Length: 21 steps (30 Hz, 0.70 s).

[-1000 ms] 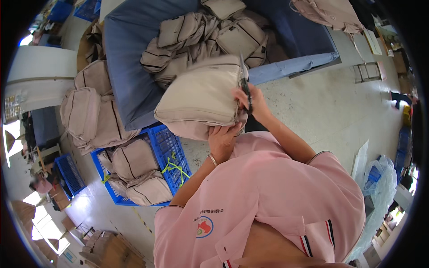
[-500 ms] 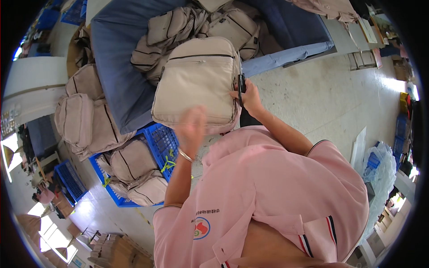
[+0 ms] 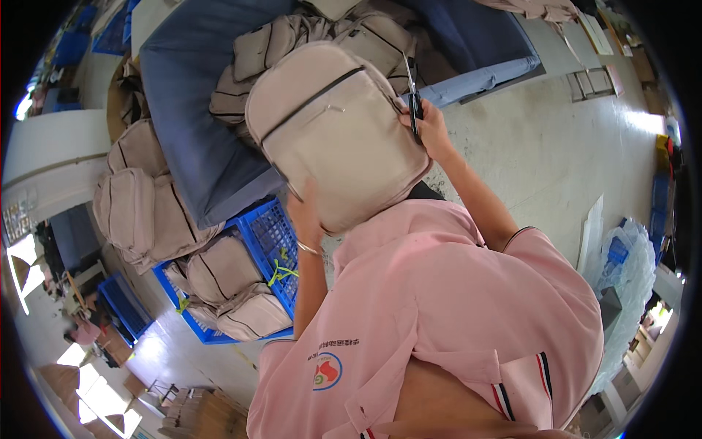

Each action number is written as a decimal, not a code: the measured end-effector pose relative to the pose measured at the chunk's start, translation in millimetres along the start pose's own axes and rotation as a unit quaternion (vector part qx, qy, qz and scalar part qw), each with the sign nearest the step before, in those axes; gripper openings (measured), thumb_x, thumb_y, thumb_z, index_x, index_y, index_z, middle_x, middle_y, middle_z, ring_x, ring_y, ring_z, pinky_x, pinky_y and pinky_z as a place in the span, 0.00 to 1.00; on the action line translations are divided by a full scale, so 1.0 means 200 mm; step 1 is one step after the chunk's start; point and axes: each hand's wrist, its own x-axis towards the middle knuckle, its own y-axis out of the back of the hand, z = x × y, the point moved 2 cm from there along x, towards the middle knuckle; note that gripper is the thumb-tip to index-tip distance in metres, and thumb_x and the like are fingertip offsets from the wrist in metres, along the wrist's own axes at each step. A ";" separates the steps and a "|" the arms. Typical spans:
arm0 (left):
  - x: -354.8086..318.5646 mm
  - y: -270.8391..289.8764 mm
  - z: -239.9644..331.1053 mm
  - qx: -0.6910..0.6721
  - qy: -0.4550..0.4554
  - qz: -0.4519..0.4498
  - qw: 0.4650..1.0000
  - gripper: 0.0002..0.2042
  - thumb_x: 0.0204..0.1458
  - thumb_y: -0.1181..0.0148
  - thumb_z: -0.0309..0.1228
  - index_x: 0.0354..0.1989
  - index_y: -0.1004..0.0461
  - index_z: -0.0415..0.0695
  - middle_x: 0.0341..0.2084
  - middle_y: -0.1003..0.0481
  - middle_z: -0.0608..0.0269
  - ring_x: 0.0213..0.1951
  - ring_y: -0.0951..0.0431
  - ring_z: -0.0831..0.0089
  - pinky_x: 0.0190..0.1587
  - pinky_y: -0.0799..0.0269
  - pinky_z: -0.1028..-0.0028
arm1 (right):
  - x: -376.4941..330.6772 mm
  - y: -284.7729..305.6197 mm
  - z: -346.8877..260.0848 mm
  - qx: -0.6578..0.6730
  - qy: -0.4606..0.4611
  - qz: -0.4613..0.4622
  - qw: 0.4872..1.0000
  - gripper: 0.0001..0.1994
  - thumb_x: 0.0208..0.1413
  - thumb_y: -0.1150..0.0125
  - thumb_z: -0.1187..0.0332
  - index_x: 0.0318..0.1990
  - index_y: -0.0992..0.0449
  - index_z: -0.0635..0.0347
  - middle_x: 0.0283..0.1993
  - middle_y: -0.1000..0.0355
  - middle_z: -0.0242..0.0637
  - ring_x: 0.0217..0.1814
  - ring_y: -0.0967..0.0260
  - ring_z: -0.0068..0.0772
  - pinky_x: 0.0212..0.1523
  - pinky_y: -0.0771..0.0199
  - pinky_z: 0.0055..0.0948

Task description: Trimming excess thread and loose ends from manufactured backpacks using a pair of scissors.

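A beige backpack point(image 3: 333, 139) with a dark zip across its upper front is held up before me, its top leaning left. My left hand point(image 3: 306, 212) grips its lower left edge, the fingers partly behind it. On the other side my right hand point(image 3: 430, 130) holds black-handled scissors point(image 3: 416, 117), blades pointing up and away. The fingers of that hand also rest against the backpack's right edge. How firmly they hold the bag is hidden.
Behind the backpack stands a blue cloth-lined bin point(image 3: 197, 110) heaped with similar bags. A blue plastic crate point(image 3: 267, 227) with more bags sits below left. Beside the bin lie stacked beige backpacks point(image 3: 142, 205). Clear plastic wrapping point(image 3: 629, 278) is at the right.
The backpack has tilted, its top swinging left and its lower part right. My left hand moved from its front to its lower left edge. The scissors' blades now show above my right hand.
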 end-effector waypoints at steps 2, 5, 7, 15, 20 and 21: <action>-0.15 -0.03 -0.05 -0.077 0.030 -0.010 0.997 0.18 0.59 0.39 0.36 0.51 0.27 0.36 0.47 0.23 0.58 0.45 0.23 0.70 0.49 0.28 0.70 | 0.02 0.03 -0.08 -0.084 0.023 0.023 0.996 0.14 0.48 0.27 0.66 0.36 0.26 0.61 0.29 0.32 0.21 0.29 0.38 0.16 0.33 0.37 0.19; -0.15 -0.04 -0.09 -0.177 0.075 -0.026 0.981 0.17 0.62 0.41 0.33 0.56 0.29 0.37 0.50 0.24 0.61 0.47 0.25 0.73 0.51 0.28 0.72 | -0.02 0.11 -0.13 -0.168 0.049 0.018 0.984 0.18 0.49 0.26 0.57 0.37 0.25 0.61 0.24 0.33 0.25 0.27 0.37 0.23 0.33 0.35 0.25; -0.14 -0.04 -0.10 -0.200 0.088 -0.035 0.975 0.17 0.63 0.42 0.32 0.57 0.30 0.38 0.51 0.25 0.62 0.48 0.25 0.74 0.51 0.29 0.73 | -0.07 0.17 -0.15 -0.276 0.080 0.020 0.958 0.20 0.49 0.27 0.55 0.38 0.25 0.61 0.23 0.32 0.28 0.26 0.35 0.28 0.33 0.34 0.28; -0.13 -0.04 -0.12 -0.200 0.072 -0.037 0.977 0.16 0.62 0.42 0.30 0.56 0.30 0.38 0.50 0.24 0.62 0.48 0.24 0.74 0.51 0.28 0.74 | -0.27 0.27 -0.20 -0.557 0.070 -0.032 0.827 0.36 0.50 0.37 0.37 0.47 0.26 0.68 0.50 0.28 0.53 0.53 0.29 0.55 0.50 0.27 0.46; -0.14 -0.05 -0.15 -0.196 0.068 -0.035 0.978 0.16 0.62 0.42 0.30 0.57 0.29 0.38 0.51 0.24 0.62 0.48 0.25 0.74 0.52 0.28 0.74 | -0.20 0.18 -0.23 -0.579 0.070 -0.059 0.811 0.40 0.51 0.41 0.33 0.45 0.28 0.71 0.49 0.28 0.55 0.51 0.27 0.57 0.49 0.26 0.48; -0.14 -0.05 -0.16 -0.202 0.071 -0.035 0.976 0.16 0.63 0.42 0.30 0.57 0.30 0.37 0.51 0.24 0.62 0.48 0.25 0.75 0.52 0.28 0.74 | -0.19 0.16 -0.23 -0.577 0.079 -0.054 0.811 0.39 0.51 0.41 0.33 0.44 0.28 0.71 0.48 0.28 0.56 0.49 0.27 0.59 0.47 0.26 0.48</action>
